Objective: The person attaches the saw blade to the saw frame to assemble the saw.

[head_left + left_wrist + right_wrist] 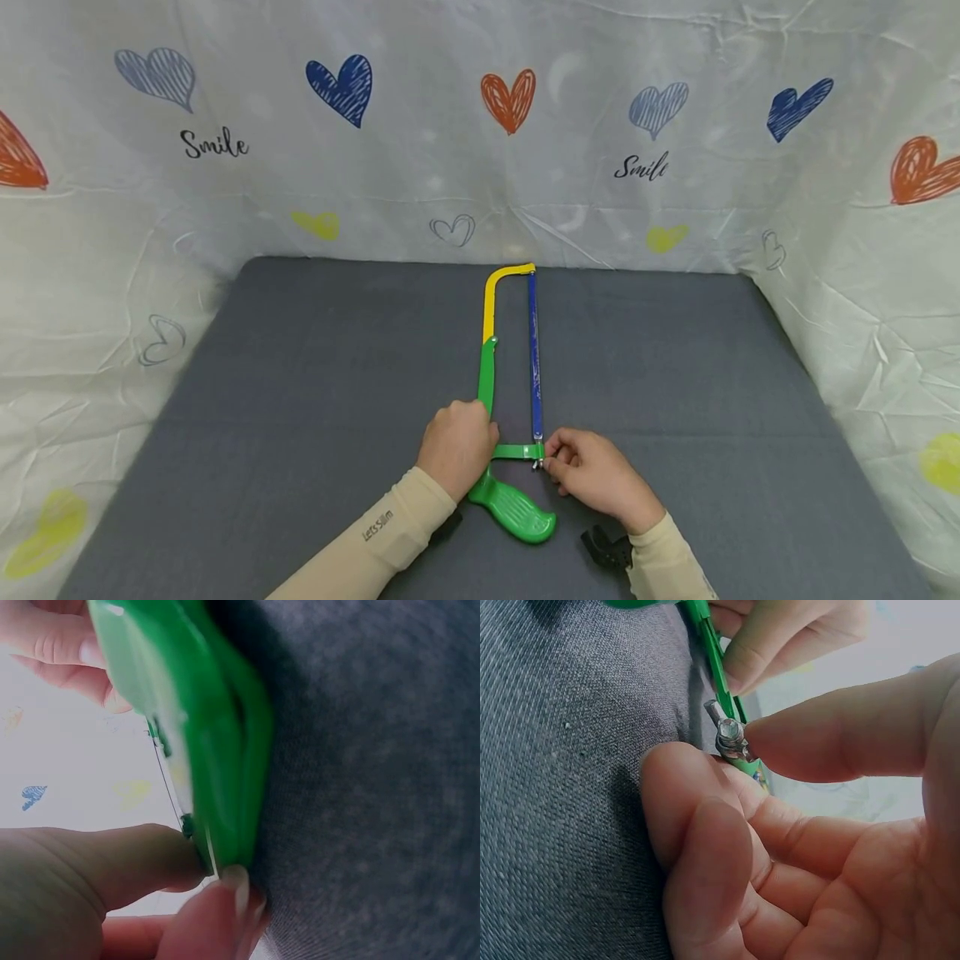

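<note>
A hacksaw (487, 375) lies on the grey cloth, its yellow front end pointing away from me and its green handle (517, 510) near me. The blue blade (535, 358) runs along the frame's right side. My left hand (459, 446) grips the green frame just above the handle. At the near end of the blade, my right hand (596, 471) has thumb and index finger at a small metal wing nut (730, 733). In the right wrist view the thumb tip touches one wing, with the index finger below it. The other right fingers are curled.
Grey cloth (337, 358) covers the table. A white sheet (420, 167) printed with hearts hangs behind it and along both sides. A black strap (607, 548) sits at the right wrist.
</note>
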A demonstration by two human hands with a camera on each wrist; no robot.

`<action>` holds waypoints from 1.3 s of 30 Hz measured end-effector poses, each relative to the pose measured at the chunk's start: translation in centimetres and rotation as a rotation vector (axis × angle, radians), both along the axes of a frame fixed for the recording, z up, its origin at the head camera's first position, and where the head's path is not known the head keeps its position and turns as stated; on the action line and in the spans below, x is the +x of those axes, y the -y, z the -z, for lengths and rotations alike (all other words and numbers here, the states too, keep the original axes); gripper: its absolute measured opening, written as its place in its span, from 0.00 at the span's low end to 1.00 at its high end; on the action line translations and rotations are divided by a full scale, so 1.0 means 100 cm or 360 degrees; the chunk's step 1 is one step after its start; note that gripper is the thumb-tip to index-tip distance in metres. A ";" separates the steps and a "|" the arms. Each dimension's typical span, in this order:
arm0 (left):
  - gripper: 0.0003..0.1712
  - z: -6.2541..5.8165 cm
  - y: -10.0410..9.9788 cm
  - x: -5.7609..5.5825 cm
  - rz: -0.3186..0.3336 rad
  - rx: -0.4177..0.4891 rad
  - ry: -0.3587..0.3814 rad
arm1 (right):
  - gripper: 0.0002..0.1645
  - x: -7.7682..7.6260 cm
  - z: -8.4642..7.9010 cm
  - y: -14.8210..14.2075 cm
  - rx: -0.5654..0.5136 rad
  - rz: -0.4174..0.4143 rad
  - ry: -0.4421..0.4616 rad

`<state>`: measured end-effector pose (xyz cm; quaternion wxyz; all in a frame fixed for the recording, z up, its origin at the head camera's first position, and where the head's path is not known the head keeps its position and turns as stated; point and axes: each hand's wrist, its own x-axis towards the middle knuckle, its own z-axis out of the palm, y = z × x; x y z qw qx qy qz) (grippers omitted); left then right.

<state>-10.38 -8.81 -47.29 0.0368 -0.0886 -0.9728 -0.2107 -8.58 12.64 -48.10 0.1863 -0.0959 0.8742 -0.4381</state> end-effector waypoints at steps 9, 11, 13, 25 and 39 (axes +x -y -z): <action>0.24 -0.001 0.000 0.000 0.0004 0.0001 0.0011 | 0.03 0.000 0.000 0.000 -0.0019 0.0012 0.0037; 0.24 -0.002 0.000 0.000 0.0005 0.0000 0.0009 | 0.04 0.000 0.001 0.000 -0.0015 0.0020 0.0035; 0.25 -0.002 0.000 0.000 0.0003 -0.0003 0.0005 | 0.03 -0.001 0.001 0.001 -0.0008 0.0030 0.0030; 0.26 -0.002 0.000 -0.001 0.0010 -0.0011 -0.0010 | 0.01 0.000 0.000 0.002 0.0042 0.0049 -0.0005; 0.21 -0.002 0.000 -0.001 0.0003 -0.0022 -0.0001 | 0.18 0.001 -0.002 0.007 0.0019 0.0236 0.0118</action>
